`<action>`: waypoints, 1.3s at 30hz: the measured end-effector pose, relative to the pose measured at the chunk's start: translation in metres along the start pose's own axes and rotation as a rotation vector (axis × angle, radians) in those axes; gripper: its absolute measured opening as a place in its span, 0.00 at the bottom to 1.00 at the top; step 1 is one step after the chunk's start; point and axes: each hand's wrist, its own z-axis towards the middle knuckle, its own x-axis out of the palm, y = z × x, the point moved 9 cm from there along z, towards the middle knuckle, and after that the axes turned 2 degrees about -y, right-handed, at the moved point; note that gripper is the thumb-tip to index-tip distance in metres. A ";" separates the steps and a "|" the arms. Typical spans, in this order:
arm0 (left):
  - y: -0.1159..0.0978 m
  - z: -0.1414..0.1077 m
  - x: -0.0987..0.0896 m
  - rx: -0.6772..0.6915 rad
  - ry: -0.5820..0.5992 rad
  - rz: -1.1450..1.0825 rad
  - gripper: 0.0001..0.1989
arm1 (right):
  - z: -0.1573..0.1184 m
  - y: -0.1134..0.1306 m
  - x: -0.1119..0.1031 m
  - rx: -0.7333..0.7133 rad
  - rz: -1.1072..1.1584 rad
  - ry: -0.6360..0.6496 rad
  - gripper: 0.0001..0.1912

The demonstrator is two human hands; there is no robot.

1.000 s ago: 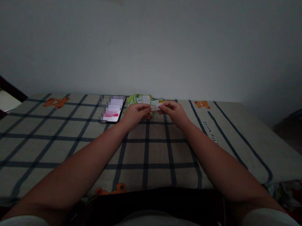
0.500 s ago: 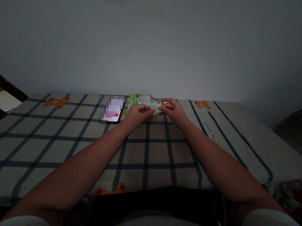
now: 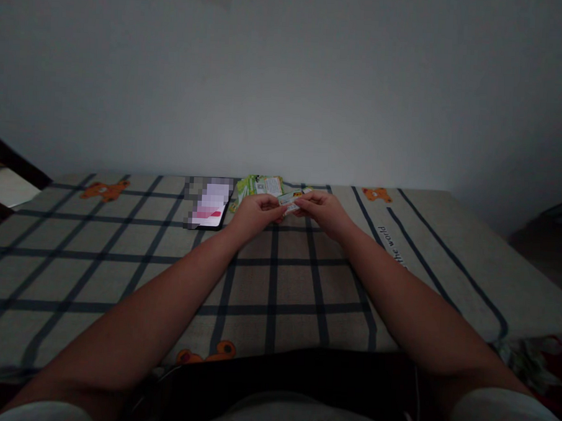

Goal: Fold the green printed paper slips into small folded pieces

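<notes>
Between my two hands is a small white printed packet (image 3: 288,199) with green and orange marks, tilted up at its right end. The fingers of my left hand (image 3: 257,213) pinch its left side. My right hand (image 3: 326,214) grips the right side between thumb and fingers, covering part of it. Just behind my left hand lie several green printed packets (image 3: 262,185) in an overlapping pile, partly hidden by that hand. Both hands are over the far part of the table, close together.
A phone (image 3: 211,204) with a lit, partly blurred screen lies left of the pile. The checked tablecloth (image 3: 278,278) with bear prints covers the table. A bare grey wall (image 3: 286,86) rises right behind it. Part of a dark wooden frame (image 3: 13,161) shows at far left.
The fingers of my right hand have come down and closed further over the packet's right end, and the packet has tilted flatter. My left hand has barely moved.
</notes>
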 end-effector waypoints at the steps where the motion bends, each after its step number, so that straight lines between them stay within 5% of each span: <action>1: 0.001 0.001 0.000 0.004 0.002 0.002 0.13 | -0.001 0.002 0.000 -0.017 -0.033 0.005 0.16; 7: -0.004 0.005 -0.007 0.140 -0.055 0.074 0.16 | -0.004 0.009 0.005 -0.096 -0.214 0.059 0.15; 14: -0.022 -0.001 -0.020 0.276 -0.191 0.240 0.11 | 0.001 0.010 0.004 -0.152 -0.077 0.028 0.21; 22: -0.037 -0.008 -0.017 0.424 -0.189 0.307 0.09 | -0.001 0.008 0.007 -0.151 -0.234 0.104 0.19; 30: -0.037 -0.011 -0.017 0.427 -0.225 0.307 0.09 | 0.000 0.024 0.006 -0.281 -0.520 0.093 0.11; 39: -0.023 -0.008 -0.021 0.283 -0.274 0.161 0.12 | -0.002 0.021 0.009 -0.183 -0.086 0.077 0.19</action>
